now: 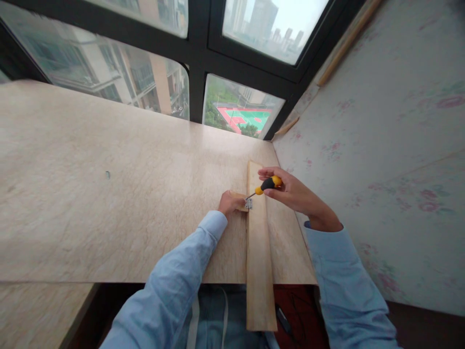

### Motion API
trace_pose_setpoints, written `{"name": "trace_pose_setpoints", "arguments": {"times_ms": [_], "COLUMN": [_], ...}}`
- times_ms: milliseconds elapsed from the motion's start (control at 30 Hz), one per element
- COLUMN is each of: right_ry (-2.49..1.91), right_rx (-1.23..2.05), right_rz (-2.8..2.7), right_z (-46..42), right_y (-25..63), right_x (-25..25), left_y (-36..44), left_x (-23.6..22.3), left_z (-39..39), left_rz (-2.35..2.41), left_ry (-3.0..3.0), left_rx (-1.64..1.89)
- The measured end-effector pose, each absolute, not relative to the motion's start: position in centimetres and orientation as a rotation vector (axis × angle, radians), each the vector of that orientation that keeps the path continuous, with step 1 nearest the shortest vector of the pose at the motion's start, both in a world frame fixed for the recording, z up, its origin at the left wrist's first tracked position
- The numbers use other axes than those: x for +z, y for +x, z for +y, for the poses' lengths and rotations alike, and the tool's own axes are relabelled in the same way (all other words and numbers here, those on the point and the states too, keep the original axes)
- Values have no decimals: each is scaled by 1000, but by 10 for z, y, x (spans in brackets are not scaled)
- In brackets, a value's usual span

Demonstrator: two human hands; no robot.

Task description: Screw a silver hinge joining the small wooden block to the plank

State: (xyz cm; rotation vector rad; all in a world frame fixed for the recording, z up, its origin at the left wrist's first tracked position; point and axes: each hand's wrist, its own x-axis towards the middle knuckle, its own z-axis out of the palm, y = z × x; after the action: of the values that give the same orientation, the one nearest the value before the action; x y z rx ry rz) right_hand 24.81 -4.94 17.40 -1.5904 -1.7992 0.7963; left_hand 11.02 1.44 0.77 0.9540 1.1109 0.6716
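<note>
A long wooden board (258, 252) lies on the stone-patterned counter, its near end jutting past the front edge. Beside its left side sits a short wood piece (242, 208), partly hidden under my left hand (230, 202), whose fingers are closed on it. A small metal hinge (249, 203) spans the joint between the two pieces. My right hand (285, 190) grips a yellow and black screwdriver (269, 184) by its handle, thumb below and fingers above. The screwdriver's shaft slants down to the left, its tip at the hinge. Any screw under the tip is too small to make out.
The counter (145, 194) stretches left, with a small metal bit (108, 174) lying on it. A dark-framed window (198, 63) borders the back, and a flowered wall (392, 160) stands close on the right. Below the counter's front edge, a dark object (283, 320) shows.
</note>
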Motion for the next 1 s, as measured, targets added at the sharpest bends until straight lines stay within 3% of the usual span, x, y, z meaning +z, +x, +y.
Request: {"name": "trace_pose_setpoints", "arguments": {"times_ms": [67,200,267,367,533,667,767,900,1000], "right_ry": [-1725,-2240,-2317,-2156,-1756,-1527,-1585,-1780,-1717], "right_rx": [639,-94,-259,-75,580,828,700,219,199], "right_rz": [-1842,-1714,-1629,-1640,-1652,-1728,-1717,-1603,-1471], "right_z": [-49,-42,-39,-37,-39,-41,-41,-37,-32], "right_y": [242,236,237,245,255,255,254,253,250], "right_x": [179,181,180,175,171,172,170,157,140], "left_y": [110,109,109,110,110,110,110,110,110], "left_x": [9,12,12,10,9,10,10,8,6], "left_z": [14,13,13,13,13,13,13,13,14], "left_rz": [1108,1113,1113,1110,1097,1096,1108,1106,1101], "left_ry": [949,928,918,907,901,907,918,937,942], "left_rx": [666,679,689,704,710,708,718,722,717]}}
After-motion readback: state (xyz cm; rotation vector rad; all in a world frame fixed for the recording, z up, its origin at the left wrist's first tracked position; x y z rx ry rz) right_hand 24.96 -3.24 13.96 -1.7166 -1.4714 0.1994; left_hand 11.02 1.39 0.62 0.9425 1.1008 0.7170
